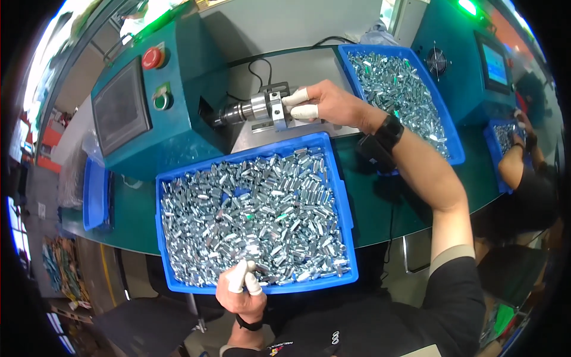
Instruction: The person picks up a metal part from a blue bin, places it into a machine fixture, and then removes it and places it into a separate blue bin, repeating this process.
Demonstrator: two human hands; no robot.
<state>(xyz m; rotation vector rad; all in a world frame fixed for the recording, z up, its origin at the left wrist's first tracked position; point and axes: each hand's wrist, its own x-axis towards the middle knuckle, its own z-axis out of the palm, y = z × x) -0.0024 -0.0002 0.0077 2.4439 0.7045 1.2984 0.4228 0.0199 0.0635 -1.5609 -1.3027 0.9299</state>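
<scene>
My right hand (324, 102), with white finger cots on two fingertips, reaches to the steel chuck fixture (262, 110) that sticks out of the teal machine (172, 107). Its fingertips pinch at the fixture's clamp; whether a small part sits between them is hidden. My left hand (241, 288), also in white finger cots, rests on the near rim of a blue tray (342, 196) heaped with several small silver metal parts (256, 214), its fingertips among them.
A second blue tray (443, 113) of silver parts lies at the right behind my forearm. The teal machine carries a dark screen (121, 107) and a red round button (152, 58). Another person (526, 154) works at a similar machine far right. An empty blue tray (95, 193) stands at left.
</scene>
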